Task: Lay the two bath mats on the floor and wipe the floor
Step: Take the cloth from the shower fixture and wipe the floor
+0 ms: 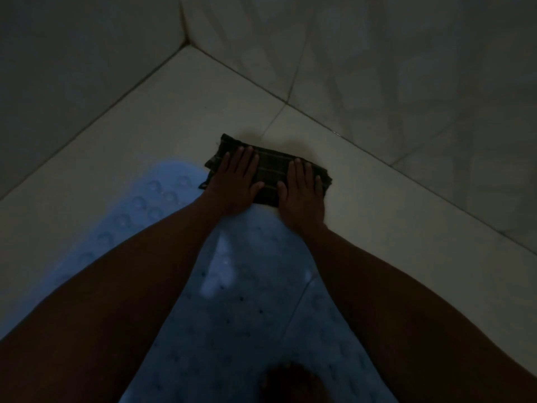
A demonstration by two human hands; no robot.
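A foot [286, 379], dim and partly cut off by the lower edge, stands on a pale blue bath mat [232, 330] dotted with small dark holes. This mat lies flat on the floor [162, 117] and runs from the lower edge up toward the hands. To its left a second bath mat [145, 205] — brighter blue, with round raised suction cups showing — also lies on the floor; the two appear to touch or overlap, though the forearm hides their join. Both bare forearms reach forward over the mats. The left hand [236, 181] rests palm down, fingers straight and together, on the left part of a dark checked cloth [268, 173]; its heel sits at the cloth's near edge. The right hand [302, 190] lies likewise flat on the cloth's right part, fingers extended. Neither grip closes round the cloth — both merely press it to the floor. The folded cloth lies just beyond the far end of the mats, on pale floor tiles. Beyond it two tiled walls [406, 68] meet in a corner [186, 43]. The lighting is very low.
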